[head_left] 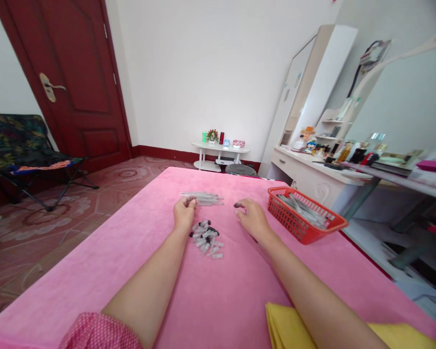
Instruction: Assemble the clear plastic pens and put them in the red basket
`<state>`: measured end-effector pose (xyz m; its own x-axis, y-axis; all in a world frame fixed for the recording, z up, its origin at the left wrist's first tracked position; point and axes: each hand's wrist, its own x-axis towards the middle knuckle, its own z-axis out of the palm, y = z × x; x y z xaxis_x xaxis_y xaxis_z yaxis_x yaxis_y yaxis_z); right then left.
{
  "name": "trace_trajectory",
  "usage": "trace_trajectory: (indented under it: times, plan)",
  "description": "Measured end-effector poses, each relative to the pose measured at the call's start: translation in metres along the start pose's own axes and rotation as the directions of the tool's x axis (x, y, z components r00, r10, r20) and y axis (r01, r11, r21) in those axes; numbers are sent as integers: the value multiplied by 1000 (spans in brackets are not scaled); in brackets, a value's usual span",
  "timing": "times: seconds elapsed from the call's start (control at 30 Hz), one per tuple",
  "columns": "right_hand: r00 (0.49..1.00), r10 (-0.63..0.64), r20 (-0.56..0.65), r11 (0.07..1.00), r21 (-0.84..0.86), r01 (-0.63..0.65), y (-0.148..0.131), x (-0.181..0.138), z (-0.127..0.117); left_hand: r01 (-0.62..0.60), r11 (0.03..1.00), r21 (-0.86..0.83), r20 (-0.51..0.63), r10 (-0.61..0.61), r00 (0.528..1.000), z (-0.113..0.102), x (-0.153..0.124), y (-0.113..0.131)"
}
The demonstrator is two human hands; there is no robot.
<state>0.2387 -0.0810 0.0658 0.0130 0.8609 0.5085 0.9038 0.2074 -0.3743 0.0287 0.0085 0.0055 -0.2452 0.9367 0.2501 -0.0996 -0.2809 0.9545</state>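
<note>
On the pink cloth lies a bundle of thin, clear-grey sticks (208, 198), perhaps pen barrels. My left hand (184, 213) is at the bundle's left end, fingers curled together; what is between them I cannot make out. Closer to me is a loose heap of small pieces (205, 237), some whitish and translucent, others black, like caps. My right hand (253, 219) hovers over the cloth right of the bundle, its thumb and fingers bent around a small dark-ended piece (237, 205). Blur hides the exact shape of that piece.
A red plastic basket (301, 232) holding many similar grey sticks stands at the table's right side. Folded yellow cloth (285, 324) lies at the near edge, under my right forearm. The pink-covered table (94, 276) borders a dressing table (308, 167) on the right.
</note>
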Motion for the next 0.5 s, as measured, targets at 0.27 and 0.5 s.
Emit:
trace_trajectory:
  times: [0.27,0.5]
  plan:
    - [963,-177,204,982,-35,188,-32,61,69,0,991,-131,-166,-22,986,-3,3,1]
    - [841,-248,481,955,-26,297,-31,116,118,56,980,-193,-173,-90,981,-3,5,6]
